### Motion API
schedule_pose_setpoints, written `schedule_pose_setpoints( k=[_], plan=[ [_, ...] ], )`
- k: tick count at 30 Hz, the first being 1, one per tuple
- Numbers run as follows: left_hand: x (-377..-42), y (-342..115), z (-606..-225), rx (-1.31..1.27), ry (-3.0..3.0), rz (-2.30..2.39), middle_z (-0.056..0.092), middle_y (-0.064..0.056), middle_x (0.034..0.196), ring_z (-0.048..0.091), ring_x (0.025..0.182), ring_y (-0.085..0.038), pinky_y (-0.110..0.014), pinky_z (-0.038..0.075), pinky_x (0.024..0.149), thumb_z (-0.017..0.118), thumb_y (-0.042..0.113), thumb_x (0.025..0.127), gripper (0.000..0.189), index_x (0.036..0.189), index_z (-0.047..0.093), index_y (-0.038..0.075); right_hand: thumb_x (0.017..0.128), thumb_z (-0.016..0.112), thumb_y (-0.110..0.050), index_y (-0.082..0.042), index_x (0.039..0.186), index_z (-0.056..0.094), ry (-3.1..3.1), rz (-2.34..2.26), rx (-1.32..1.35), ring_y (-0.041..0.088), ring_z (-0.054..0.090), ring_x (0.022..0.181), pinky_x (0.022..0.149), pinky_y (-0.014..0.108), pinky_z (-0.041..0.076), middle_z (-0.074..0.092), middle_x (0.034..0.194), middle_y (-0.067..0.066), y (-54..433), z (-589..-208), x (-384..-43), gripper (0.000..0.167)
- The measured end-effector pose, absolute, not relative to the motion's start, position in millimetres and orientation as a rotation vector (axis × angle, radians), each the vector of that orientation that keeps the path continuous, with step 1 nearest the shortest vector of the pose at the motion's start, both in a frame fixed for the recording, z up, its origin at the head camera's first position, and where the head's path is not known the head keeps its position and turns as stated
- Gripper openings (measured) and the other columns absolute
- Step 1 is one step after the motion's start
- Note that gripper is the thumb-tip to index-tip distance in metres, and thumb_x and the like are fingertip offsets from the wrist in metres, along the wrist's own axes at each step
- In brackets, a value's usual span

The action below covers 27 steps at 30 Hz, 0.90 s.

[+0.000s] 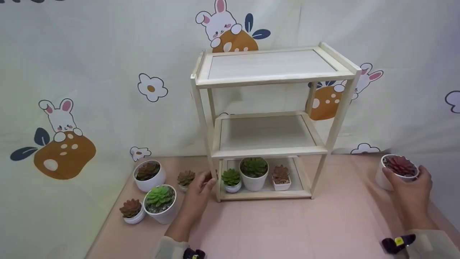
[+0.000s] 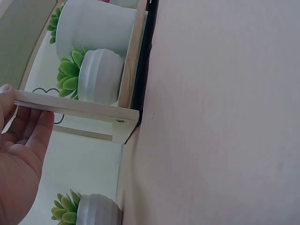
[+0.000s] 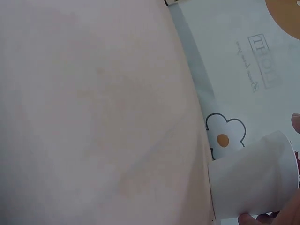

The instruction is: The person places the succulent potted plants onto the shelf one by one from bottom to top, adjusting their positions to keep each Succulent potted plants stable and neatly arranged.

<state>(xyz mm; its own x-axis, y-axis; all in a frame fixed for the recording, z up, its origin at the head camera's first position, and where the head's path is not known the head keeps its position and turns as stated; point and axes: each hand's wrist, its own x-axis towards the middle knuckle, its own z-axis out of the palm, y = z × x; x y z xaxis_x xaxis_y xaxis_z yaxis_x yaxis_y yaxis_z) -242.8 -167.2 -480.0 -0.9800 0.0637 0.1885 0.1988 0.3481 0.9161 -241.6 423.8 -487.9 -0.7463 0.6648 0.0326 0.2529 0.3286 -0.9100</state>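
Observation:
A pale wooden three-tier shelf (image 1: 269, 153) stands on the table in the head view. My left hand (image 1: 194, 198) is at its lower left front post; in the left wrist view the thumb and fingers pinch that post (image 2: 77, 107) from both sides. Far to the right, my right hand (image 1: 413, 196) grips a white pot (image 1: 382, 177) with a dark red succulent (image 1: 400, 165), thumb and fingers around its rim. In the right wrist view the base of this pot (image 3: 253, 180) is right at the tabletop, and the fingers are partly cut off.
On the bottom tier are a small green succulent (image 1: 231, 176), a larger green one (image 1: 254, 167) and a brownish one in a square pot (image 1: 281, 183). Left of the shelf, several potted succulents (image 1: 161, 212) stand on the pink tabletop (image 1: 269, 230). A printed cloth (image 1: 107, 72) hangs behind.

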Motion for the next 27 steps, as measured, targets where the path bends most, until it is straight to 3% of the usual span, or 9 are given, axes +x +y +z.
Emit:
schedule_pose_setpoints(
  k=[10, 13, 20, 27],
  plan=[
    [-242, -167, -479, -0.246, -2.491, -1.703, 0.064, -0.011, 0.136, 0.059, 0.132, -0.029, -0.050, 0.048, 0.115, 0.058, 0.033, 0.108, 0.044, 0.145, 0.057, 0.009, 0.088, 0.081, -0.044, -0.022, 0.167, -0.006, -2.120, 1.583, -0.884, 0.022, 0.015, 0.161, 0.133, 0.036, 0.018, 0.007, 0.176, 0.008, 428, -493, -249, 0.120],
    [-242, -167, -480, -0.246, -2.493, -1.692, 0.065, -0.012, 0.136, 0.059, 0.132, -0.030, -0.051, 0.048, 0.115, 0.058, 0.033, 0.107, 0.045, 0.144, 0.057, 0.008, 0.088, 0.083, -0.042, -0.022, 0.167, -0.003, -2.103, 1.613, -0.880, 0.019, 0.018, 0.160, 0.132, 0.034, 0.020, 0.010, 0.175, 0.008, 429, -496, -250, 0.119],
    [-242, -167, -480, -0.239, -2.502, -1.678, 0.064, -0.012, 0.138, 0.059, 0.133, -0.030, -0.050, 0.049, 0.115, 0.059, 0.035, 0.107, 0.045, 0.145, 0.057, 0.010, 0.085, 0.088, -0.029, -0.023, 0.166, 0.020, -2.110, 1.624, -0.842, 0.011, 0.032, 0.153, 0.127, 0.027, 0.029, 0.029, 0.171, 0.000, 435, -505, -256, 0.106],
    [-242, -168, -479, -0.276, -2.496, -1.696, 0.062, -0.012, 0.139, 0.058, 0.134, -0.029, -0.050, 0.048, 0.116, 0.057, 0.035, 0.107, 0.047, 0.146, 0.055, 0.009, 0.087, 0.085, -0.037, -0.015, 0.168, 0.002, -2.216, 1.584, -0.913, 0.026, 0.015, 0.162, 0.131, 0.042, 0.023, 0.010, 0.175, 0.010, 441, -511, -254, 0.118]
  ],
)
